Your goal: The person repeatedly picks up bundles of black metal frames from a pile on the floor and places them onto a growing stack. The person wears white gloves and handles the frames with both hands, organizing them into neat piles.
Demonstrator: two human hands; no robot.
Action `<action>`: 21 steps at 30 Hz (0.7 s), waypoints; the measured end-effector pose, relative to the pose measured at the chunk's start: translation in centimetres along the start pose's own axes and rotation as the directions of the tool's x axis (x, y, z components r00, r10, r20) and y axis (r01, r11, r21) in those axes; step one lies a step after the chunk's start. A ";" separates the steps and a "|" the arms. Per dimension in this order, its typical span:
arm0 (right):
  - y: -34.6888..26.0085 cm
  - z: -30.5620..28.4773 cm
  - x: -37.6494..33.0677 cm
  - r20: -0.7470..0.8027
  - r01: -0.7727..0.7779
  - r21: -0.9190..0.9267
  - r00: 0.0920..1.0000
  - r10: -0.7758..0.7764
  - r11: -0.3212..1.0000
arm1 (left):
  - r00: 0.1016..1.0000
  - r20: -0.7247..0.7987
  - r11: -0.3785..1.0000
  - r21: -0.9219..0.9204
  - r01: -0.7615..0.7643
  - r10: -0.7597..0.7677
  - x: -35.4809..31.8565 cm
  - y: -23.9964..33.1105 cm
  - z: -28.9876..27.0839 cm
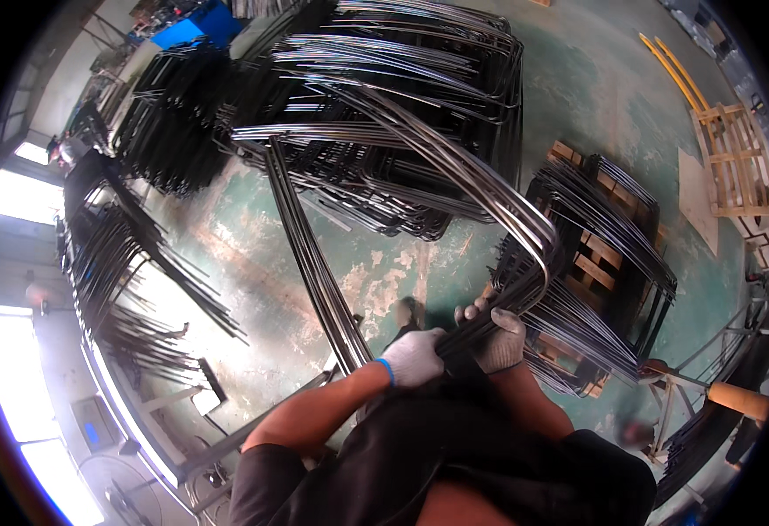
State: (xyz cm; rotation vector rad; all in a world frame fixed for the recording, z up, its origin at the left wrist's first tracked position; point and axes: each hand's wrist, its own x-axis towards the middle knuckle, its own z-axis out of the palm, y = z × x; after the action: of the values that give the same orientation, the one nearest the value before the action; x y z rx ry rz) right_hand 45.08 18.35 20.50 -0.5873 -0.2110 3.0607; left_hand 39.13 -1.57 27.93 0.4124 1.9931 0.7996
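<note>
At the far left, bright windows (18, 193) are seen, with a fan (126, 498) below them. Beside these, loose dark rods (108, 254) are racked, and farther back a dark stack (178, 127) is piled near a blue bin (198, 26). Left of centre, slanting rods (305, 254) are seen to run down to the left forearm; whether they are joined to the held bundle cannot be told. The left hand (413, 358), in a white glove with a blue cuff, is closed around the near part of the bent bundle (481, 186). Beyond, a large stack (402, 57) of bent rods is heaped on the green floor (568, 96). The right hand (500, 340), in a greyer glove, is curled around the bundle just beside the left; from there the bundle is bent back up and leftward, over the large stack. Further right, bent frames (634, 215) are laid on a pallet (595, 272). An orange roller (739, 401), yellow bars (669, 68) and a wooden crate (741, 162) are noted at the right edge.
</note>
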 end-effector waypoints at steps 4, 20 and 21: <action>0.1 9.1 -4.2 0.239 -0.017 -0.029 0.971 0.024 0.999 | 0.997 -0.074 0.995 0.101 -0.001 0.009 -8.2 6.2 -4.3; -6.3 29.9 -8.4 0.898 0.962 -0.254 0.197 -0.393 -0.096 | 0.540 -0.833 0.844 0.371 0.388 0.118 -48.2 17.8 -6.4; -5.2 31.5 -11.0 0.957 0.969 -0.246 0.238 -0.165 -0.030 | 0.537 -0.840 0.854 0.335 0.399 0.078 -48.9 17.0 -5.9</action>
State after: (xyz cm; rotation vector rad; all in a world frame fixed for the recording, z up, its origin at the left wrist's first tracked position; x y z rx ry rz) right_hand 43.60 18.93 54.24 0.7528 -1.6825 1.5570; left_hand 59.15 -19.17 72.75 0.0832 3.1385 0.3244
